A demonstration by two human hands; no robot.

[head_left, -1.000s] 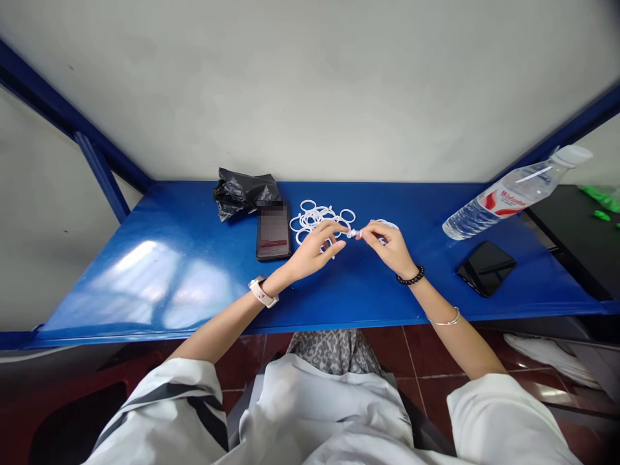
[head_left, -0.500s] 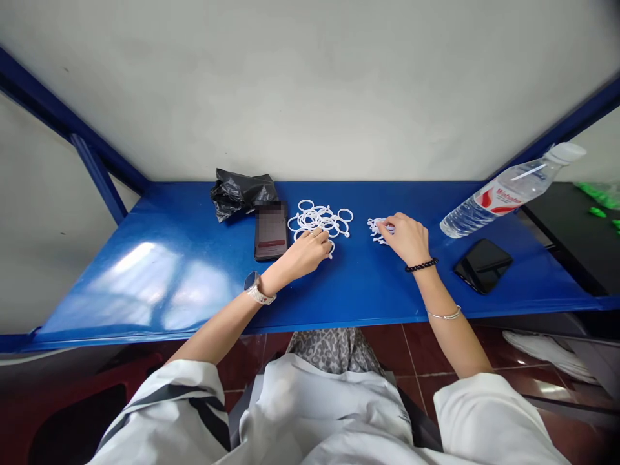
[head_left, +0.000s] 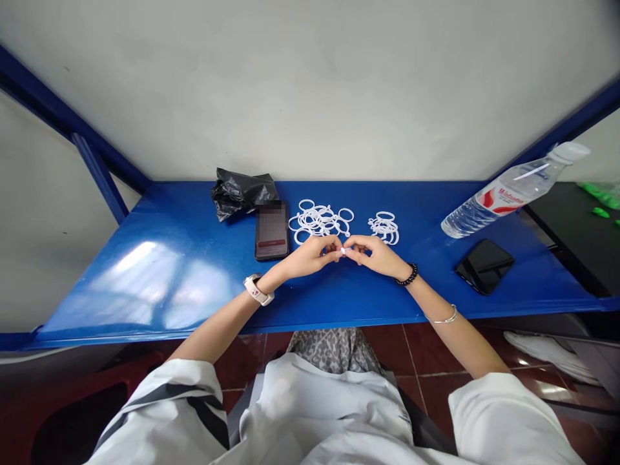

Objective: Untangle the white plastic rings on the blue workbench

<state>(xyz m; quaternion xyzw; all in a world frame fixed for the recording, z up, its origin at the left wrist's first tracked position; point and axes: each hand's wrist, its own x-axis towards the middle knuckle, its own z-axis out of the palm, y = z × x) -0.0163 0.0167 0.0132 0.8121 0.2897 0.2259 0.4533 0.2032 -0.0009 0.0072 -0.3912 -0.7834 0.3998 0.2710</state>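
On our blue worktop (head_left: 339, 303), the larger pile of white rings (head_left: 317, 219) lies right of the phone (head_left: 272, 239). Just in front of that pile, our left hand (head_left: 312, 256) and right hand (head_left: 378, 256) together pinch a small white piece (head_left: 343, 251).

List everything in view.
Larger ring pile: one, white, uncountable rings, mid-table
Smaller ring pile: one, white, right of it
Small piece: one, white, between fingertips
Left phone: one, black, beside larger pile
Right phone: one, black, near bottle
Plastic bag: one, black, behind left phone
Bottle: one, clear, table's right
Table: one, blue, under hands
Side surface: one, black, right
Green items: several, far right
Wall: one, off-white, behind
Frame bars: several, blue, sides
Floor: one, dark red, below
Watch: one, white strap, left wrist
Bracelets: two, black and silver, right arm
Shirt: one, white, foreground
Left hand and right hand: two, bare, above table
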